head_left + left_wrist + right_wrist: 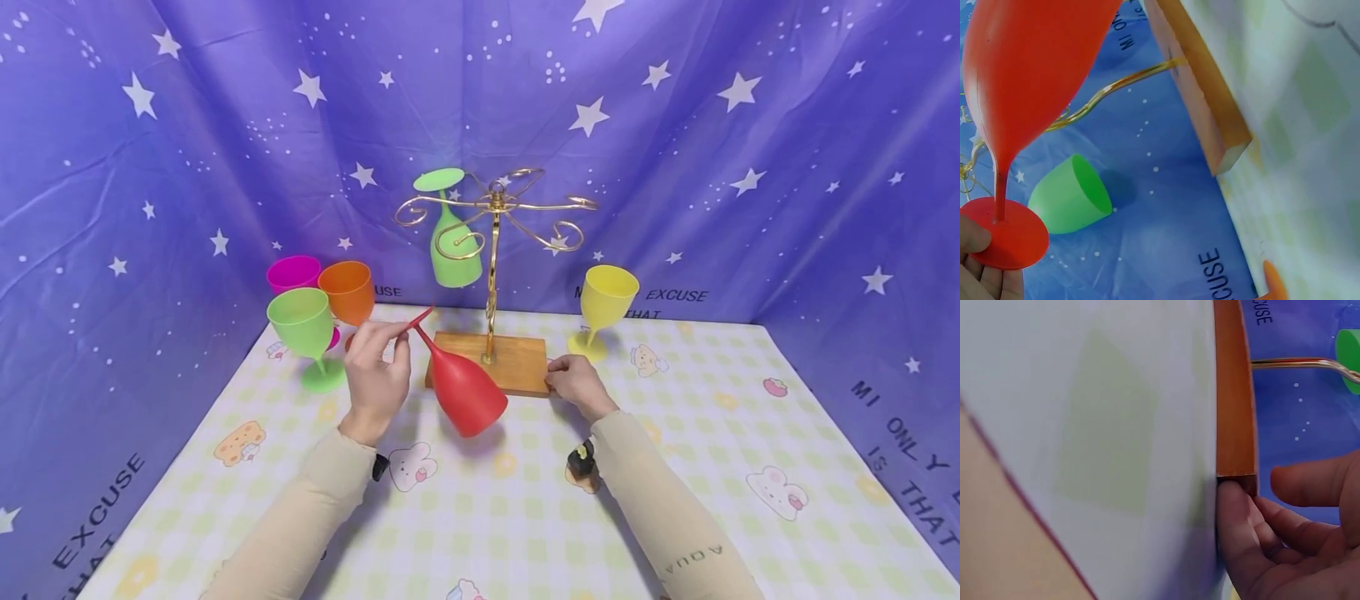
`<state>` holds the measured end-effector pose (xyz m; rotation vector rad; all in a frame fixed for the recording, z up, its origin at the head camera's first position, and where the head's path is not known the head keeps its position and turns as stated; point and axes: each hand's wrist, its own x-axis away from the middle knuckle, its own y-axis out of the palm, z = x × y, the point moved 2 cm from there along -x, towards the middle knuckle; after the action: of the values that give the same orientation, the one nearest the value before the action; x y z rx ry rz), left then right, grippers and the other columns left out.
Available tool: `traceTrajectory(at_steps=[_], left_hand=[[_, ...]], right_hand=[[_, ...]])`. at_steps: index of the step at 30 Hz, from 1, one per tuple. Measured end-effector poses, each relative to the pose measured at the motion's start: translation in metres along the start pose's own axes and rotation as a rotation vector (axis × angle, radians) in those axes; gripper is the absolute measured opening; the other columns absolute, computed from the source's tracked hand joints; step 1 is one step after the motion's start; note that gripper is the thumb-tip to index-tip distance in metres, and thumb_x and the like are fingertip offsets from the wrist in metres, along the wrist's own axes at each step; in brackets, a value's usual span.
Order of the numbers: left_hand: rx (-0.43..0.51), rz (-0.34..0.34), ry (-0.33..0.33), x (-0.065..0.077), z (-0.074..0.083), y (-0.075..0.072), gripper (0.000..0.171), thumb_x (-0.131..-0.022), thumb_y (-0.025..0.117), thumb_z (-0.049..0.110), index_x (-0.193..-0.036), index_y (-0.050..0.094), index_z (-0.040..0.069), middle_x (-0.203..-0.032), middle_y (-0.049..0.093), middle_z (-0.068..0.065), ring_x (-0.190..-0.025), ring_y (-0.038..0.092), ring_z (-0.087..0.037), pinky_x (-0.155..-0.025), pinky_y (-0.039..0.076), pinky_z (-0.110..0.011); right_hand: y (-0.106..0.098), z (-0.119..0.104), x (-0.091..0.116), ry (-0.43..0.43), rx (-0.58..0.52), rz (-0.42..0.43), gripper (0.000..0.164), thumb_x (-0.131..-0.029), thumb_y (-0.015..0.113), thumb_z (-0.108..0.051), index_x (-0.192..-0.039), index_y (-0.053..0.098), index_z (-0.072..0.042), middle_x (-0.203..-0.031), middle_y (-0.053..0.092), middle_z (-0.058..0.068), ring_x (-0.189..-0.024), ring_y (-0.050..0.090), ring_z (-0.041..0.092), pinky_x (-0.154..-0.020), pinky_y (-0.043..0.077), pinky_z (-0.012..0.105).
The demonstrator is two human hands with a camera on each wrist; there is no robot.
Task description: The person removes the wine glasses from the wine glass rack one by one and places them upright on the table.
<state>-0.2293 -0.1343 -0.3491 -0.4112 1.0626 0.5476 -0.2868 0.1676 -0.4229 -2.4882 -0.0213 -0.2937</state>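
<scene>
My left hand pinches the round foot of a red wine glass between thumb and fingers. The glass hangs tilted, bowl down, in front of a gold wire glass rack. In the left wrist view, the thumb lies on the red foot. My right hand touches the right end of the rack's wooden base. Its fingertips rest against that end in the right wrist view, with the thumb held apart. A light green glass hangs upside down on the rack's left side.
Left of the rack stand another green glass, an orange glass and a magenta glass, all upright. A yellow glass stands behind my right hand. A purple star-print curtain surrounds the checked table.
</scene>
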Motion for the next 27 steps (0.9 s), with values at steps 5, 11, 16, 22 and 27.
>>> traceTrajectory(at_steps=[5, 11, 16, 22, 27], left_hand=[[-0.011, 0.008, -0.017, 0.010, -0.004, 0.004, 0.016, -0.077, 0.065, -0.009, -0.086, 0.073, 0.000, -0.078, 0.063, -0.012, -0.073, 0.060, -0.028, -0.071, 0.045, -0.032], [-0.022, 0.008, -0.088, 0.016, -0.007, 0.005, 0.017, -0.076, 0.064, -0.008, -0.088, 0.073, -0.001, -0.078, 0.063, -0.013, -0.073, 0.058, -0.027, -0.070, 0.044, -0.026], [-0.034, 0.018, -0.147, 0.019, -0.008, 0.006, 0.018, -0.075, 0.065, -0.010, -0.088, 0.074, 0.000, -0.077, 0.062, -0.012, -0.071, 0.060, -0.027, -0.069, 0.047, -0.028], [-0.029, 0.022, -0.233, 0.024, -0.010, 0.009, 0.019, -0.075, 0.066, -0.011, -0.089, 0.074, -0.001, -0.076, 0.061, -0.012, -0.068, 0.063, -0.026, -0.067, 0.049, -0.033], [-0.017, 0.014, -0.313, 0.028, -0.012, 0.011, 0.019, -0.075, 0.066, -0.010, -0.089, 0.074, -0.001, -0.076, 0.062, -0.013, -0.068, 0.062, -0.024, -0.067, 0.050, -0.028]], right_hand=[[-0.003, 0.000, 0.008, -0.003, -0.082, -0.017, 0.021, -0.093, 0.053, -0.012, -0.104, 0.063, 0.003, -0.094, 0.064, 0.014, -0.082, 0.062, 0.020, -0.071, 0.053, 0.032], [-0.009, -0.005, 0.020, -0.046, -0.194, -0.037, 0.026, -0.090, 0.049, -0.006, -0.107, 0.061, 0.008, -0.103, 0.062, 0.019, -0.082, 0.062, 0.022, -0.076, 0.055, 0.036], [-0.011, -0.015, 0.033, -0.128, -0.230, -0.033, 0.028, -0.093, 0.049, -0.009, -0.108, 0.061, 0.011, -0.099, 0.063, 0.022, -0.079, 0.064, 0.022, -0.072, 0.056, 0.033], [-0.011, -0.027, 0.054, -0.222, -0.314, -0.041, 0.040, -0.100, 0.049, -0.024, -0.094, 0.063, 0.013, -0.079, 0.066, 0.017, -0.068, 0.066, 0.023, -0.065, 0.057, 0.034], [-0.008, -0.037, 0.071, -0.266, -0.387, -0.078, 0.049, -0.100, 0.049, -0.033, -0.088, 0.064, 0.013, -0.076, 0.067, 0.017, -0.066, 0.068, 0.024, -0.063, 0.057, 0.037]])
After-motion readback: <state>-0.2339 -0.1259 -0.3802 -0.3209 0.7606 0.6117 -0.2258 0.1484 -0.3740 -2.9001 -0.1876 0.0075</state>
